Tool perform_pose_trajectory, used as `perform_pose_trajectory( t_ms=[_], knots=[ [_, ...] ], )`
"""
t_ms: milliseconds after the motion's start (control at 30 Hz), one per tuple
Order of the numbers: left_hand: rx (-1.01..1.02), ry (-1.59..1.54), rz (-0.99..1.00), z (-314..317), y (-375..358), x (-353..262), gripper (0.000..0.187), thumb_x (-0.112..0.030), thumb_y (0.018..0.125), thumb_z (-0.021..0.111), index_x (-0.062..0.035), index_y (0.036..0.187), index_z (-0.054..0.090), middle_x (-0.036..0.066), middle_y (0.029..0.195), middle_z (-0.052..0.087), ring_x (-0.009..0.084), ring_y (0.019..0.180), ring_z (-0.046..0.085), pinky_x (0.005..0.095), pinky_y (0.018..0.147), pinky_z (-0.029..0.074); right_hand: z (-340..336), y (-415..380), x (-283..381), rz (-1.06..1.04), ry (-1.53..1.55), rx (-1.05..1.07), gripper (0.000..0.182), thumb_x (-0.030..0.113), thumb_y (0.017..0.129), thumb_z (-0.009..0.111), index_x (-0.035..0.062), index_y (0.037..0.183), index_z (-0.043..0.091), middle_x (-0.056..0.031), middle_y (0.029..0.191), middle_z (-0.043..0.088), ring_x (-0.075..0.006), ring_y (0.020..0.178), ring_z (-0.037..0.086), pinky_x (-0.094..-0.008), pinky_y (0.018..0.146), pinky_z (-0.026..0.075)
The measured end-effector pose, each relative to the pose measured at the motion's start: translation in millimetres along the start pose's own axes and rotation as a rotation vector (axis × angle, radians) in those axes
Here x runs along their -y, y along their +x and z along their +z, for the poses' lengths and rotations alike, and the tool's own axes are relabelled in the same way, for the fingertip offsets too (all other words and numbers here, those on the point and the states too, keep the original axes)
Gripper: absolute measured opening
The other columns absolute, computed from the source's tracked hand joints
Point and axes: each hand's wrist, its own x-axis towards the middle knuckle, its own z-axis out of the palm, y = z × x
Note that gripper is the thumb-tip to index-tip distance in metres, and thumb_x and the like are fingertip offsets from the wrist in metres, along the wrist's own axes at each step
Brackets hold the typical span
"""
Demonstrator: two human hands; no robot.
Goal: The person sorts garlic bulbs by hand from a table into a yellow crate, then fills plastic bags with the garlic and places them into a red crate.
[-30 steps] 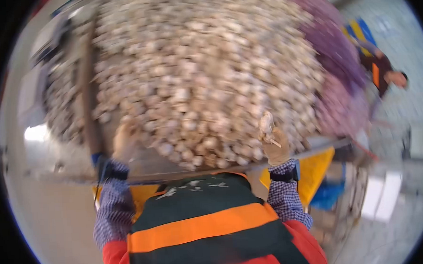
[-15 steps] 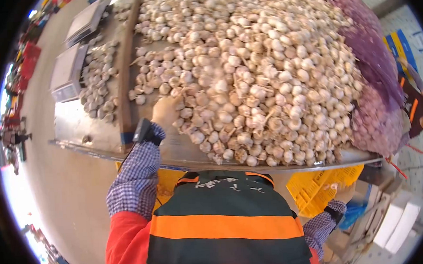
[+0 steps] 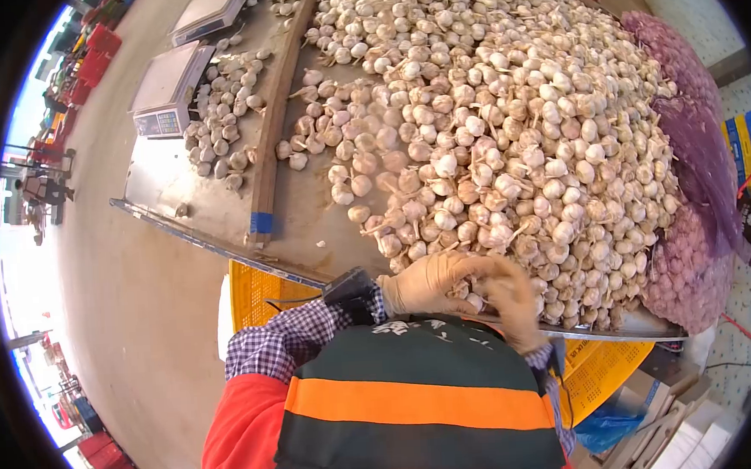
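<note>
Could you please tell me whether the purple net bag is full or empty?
The net bag is at least partly full: rounded bulbs show through its bulging lower mesh.

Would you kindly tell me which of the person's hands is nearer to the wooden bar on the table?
Left. The left hand is to the right of the wooden bar, apart from it; the right hand is farther right.

Left hand (image 3: 422, 285) and right hand (image 3: 517, 305), close together at lower centre, both curled, garlic bulbs (image 3: 474, 301) showing between them. Heap of garlic (image 3: 549, 140), filling the centre and upper right. Wooden bar (image 3: 280, 125), upper left of centre, with two scales (image 3: 170, 80) farther left. Purple mesh sack (image 3: 696, 162), right side; yellow crate (image 3: 611, 379), lower right.
</note>
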Motion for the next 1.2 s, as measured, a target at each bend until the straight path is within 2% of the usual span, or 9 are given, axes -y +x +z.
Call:
perform_pose_trajectory(
  t_ms=[67,100,200,333,467,633,700,867,1200],
  knots=[
    [-0.086,0.057,-0.123,-5,-15,27,0.053,-0.017,0.074,0.078,-0.0091,0.122,0.057,0.011,0.107,0.064,0.0266,0.098,0.063,0.0370,0.082,0.052,-44,-26,0,-0.072,0.140,-0.436,0.032,0.002,0.081,0.054,-0.0005,0.112,0.059,-0.0033,0.095,0.058,-0.0082,0.067,0.047,-0.0208,0.060,0.040],
    [-0.172,0.111,-0.245,-11,-24,43,0.049,-0.016,0.075,0.077,-0.0112,0.120,0.059,0.009,0.107,0.065,0.0258,0.098,0.064,0.0368,0.082,0.052,-147,-51,-74,-0.340,-0.750,-0.454,0.039,0.012,0.089,0.058,0.0015,0.126,0.055,-0.0114,0.121,0.056,-0.0173,0.109,0.054,-0.0312,0.092,0.045],
    [-0.427,0.220,-0.507,-52,-48,90,0.035,-0.014,0.079,0.075,-0.0123,0.112,0.063,0.008,0.104,0.064,0.0254,0.091,0.065,0.0366,0.078,0.053,-237,-139,-65,-0.321,0.133,-1.002,0.045,0.021,0.093,0.051,0.0002,0.133,0.048,-0.0159,0.127,0.054,-0.0276,0.112,0.056,-0.0353,0.098,0.044],
    [-0.147,0.681,-0.577,-99,-55,122,0.032,-0.020,0.081,0.071,-0.0101,0.110,0.062,0.011,0.105,0.063,0.0293,0.091,0.065,0.0413,0.077,0.053,-323,-204,-82,0.245,-0.213,-1.486,0.050,0.030,0.094,0.053,0.0019,0.135,0.048,-0.0154,0.129,0.056,-0.0321,0.110,0.058,-0.0390,0.088,0.051],
    [0.158,0.798,-0.821,-103,-36,137,0.038,-0.026,0.080,0.067,-0.0100,0.113,0.060,0.015,0.105,0.061,0.0345,0.093,0.063,0.0443,0.077,0.052,-321,-157,-27,0.338,-0.825,-0.891,0.047,0.025,0.096,0.054,-0.0026,0.134,0.047,-0.0197,0.131,0.055,-0.0330,0.114,0.056,-0.0417,0.094,0.047],
    [-0.079,0.669,-0.657,-106,-39,126,0.028,-0.024,0.086,0.059,-0.0073,0.108,0.061,0.013,0.094,0.061,0.0294,0.081,0.063,0.0398,0.068,0.052,-153,39,-19,-0.654,-0.960,-0.784,0.032,0.008,0.093,0.058,0.0016,0.125,0.057,-0.0135,0.123,0.059,-0.0232,0.110,0.057,-0.0335,0.097,0.044],
    [-0.359,-0.388,-0.834,-111,-55,123,0.023,-0.023,0.092,0.051,-0.0052,0.103,0.060,0.006,0.088,0.058,0.0181,0.067,0.055,0.0301,0.057,0.047,-60,80,17,-0.631,-0.764,-0.393,0.028,0.005,0.092,0.058,0.0042,0.119,0.060,-0.0111,0.117,0.061,-0.0227,0.105,0.059,-0.0319,0.094,0.046],
    [-0.763,-0.950,-0.759,-133,-115,114,0.026,-0.022,0.096,0.044,-0.0049,0.097,0.063,0.002,0.072,0.055,0.0124,0.059,0.052,0.0272,0.052,0.043,84,180,44,-0.714,-0.993,0.126,0.024,0.017,0.091,0.058,0.0064,0.112,0.064,-0.0145,0.106,0.066,-0.0317,0.097,0.064,-0.0398,0.081,0.051],
    [-0.634,-0.091,-1.054,-168,-63,91,0.023,-0.022,0.087,0.063,-0.0053,0.103,0.064,0.004,0.083,0.060,0.0153,0.074,0.063,0.0290,0.060,0.051,144,275,-5,-0.454,-1.520,0.395,0.043,0.034,0.084,0.066,0.0071,0.116,0.058,-0.0150,0.098,0.067,-0.0346,0.093,0.064,-0.0447,0.080,0.051]
  ],
)
